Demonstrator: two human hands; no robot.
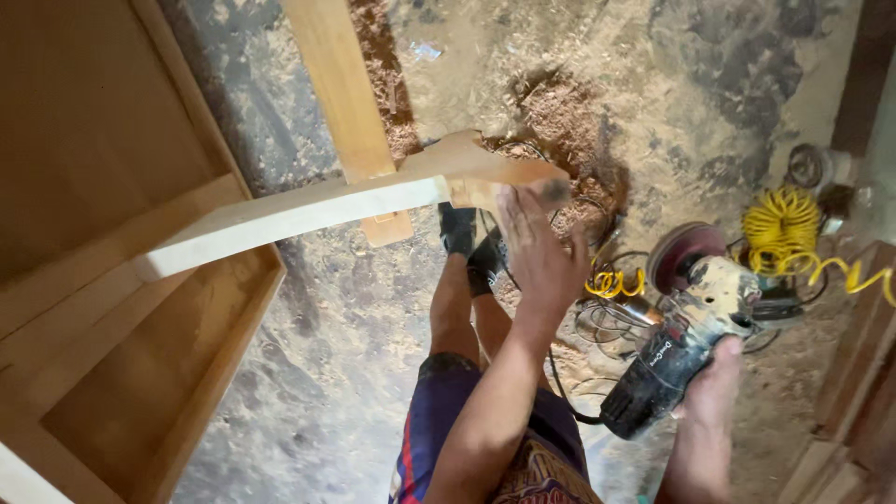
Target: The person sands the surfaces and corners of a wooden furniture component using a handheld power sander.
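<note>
My left hand [537,252] rests palm-down on the end of a pale curved wooden piece [308,210], fingers spread toward its carved tip [509,173]. The piece juts out to the right from a wooden frame. My right hand [714,387] grips the black body of an angle grinder [672,350], held low at the right, its round reddish sanding disc [686,252] facing up and away from the wood. My legs and dark shoes [471,247] show below the wood.
A large wooden cabinet frame [121,308] fills the left. A straight wooden board [350,103] runs up behind the curved piece. Sawdust covers the concrete floor [653,75]. A coiled yellow air hose [784,224] and black cables [607,322] lie at the right.
</note>
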